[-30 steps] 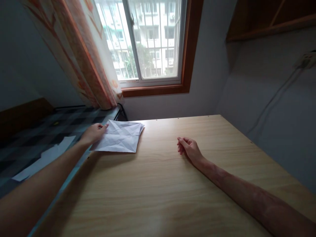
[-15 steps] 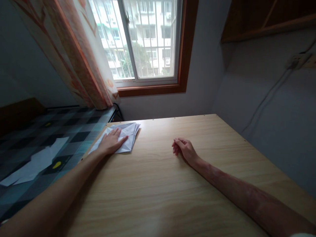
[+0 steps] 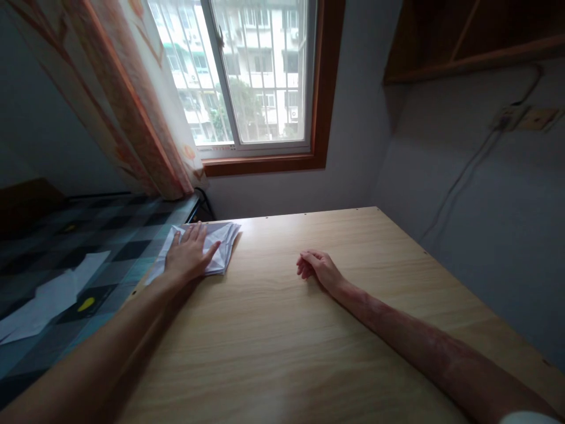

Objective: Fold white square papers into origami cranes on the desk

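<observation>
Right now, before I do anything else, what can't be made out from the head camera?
All in the head view:
- Middle of the paper stack: covered by the left hand.
- Inside of the right hand: hidden by its own curled fingers.
- Far end of the loose papers: cut off by the left edge.
- Wall sockets: too blurred for detail.

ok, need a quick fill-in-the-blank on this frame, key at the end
1. The paper stack under the left hand is ____ in colour.
2. The right hand is ____ (curled or flat).
3. The bed cover has a ____ pattern.
4. In the picture, the curtain hangs on the ____ side of the window.

Missing words: white; curled; checked; left.
</observation>
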A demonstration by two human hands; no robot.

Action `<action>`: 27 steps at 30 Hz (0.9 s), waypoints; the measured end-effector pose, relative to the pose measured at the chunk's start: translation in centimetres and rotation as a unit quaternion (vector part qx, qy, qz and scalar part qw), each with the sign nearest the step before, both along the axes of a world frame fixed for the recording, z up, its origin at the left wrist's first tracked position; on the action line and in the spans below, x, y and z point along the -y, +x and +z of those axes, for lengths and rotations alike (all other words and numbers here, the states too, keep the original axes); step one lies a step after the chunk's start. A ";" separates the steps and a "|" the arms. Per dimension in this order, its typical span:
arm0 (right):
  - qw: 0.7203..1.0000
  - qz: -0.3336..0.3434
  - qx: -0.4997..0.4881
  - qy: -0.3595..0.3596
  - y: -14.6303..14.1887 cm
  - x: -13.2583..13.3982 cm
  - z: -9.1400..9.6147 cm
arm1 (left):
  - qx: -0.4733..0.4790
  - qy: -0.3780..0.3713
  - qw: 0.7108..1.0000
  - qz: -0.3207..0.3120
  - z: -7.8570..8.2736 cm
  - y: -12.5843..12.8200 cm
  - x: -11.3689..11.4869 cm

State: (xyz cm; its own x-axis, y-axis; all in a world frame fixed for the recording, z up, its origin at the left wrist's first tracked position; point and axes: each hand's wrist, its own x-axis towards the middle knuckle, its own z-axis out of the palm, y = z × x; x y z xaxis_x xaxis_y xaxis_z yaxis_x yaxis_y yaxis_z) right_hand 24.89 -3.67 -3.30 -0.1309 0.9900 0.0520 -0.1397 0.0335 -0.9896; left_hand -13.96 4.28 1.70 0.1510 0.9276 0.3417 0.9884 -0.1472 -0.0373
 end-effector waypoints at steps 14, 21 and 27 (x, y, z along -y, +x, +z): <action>0.797 0.001 0.524 0.300 9.1 5.3 -0.1 | 0.055 -0.116 0.933 -0.337 -2.8 14.2 11.8; 0.757 0.085 0.596 0.252 8.9 5.8 -0.4 | 0.049 -0.156 0.930 -0.330 -3.9 14.2 11.5; 0.759 0.082 0.590 0.262 9.0 5.8 -0.5 | 0.055 -0.143 0.929 -0.338 -3.9 14.4 11.6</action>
State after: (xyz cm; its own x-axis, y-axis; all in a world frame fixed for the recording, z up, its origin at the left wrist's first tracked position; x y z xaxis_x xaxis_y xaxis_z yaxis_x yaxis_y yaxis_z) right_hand 33.92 -9.47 -3.80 -0.5112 0.8395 0.1838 0.7896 0.5433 -0.2852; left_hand 0.41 -7.32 -2.24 0.7104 0.6890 0.1438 0.6621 -0.7235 0.1952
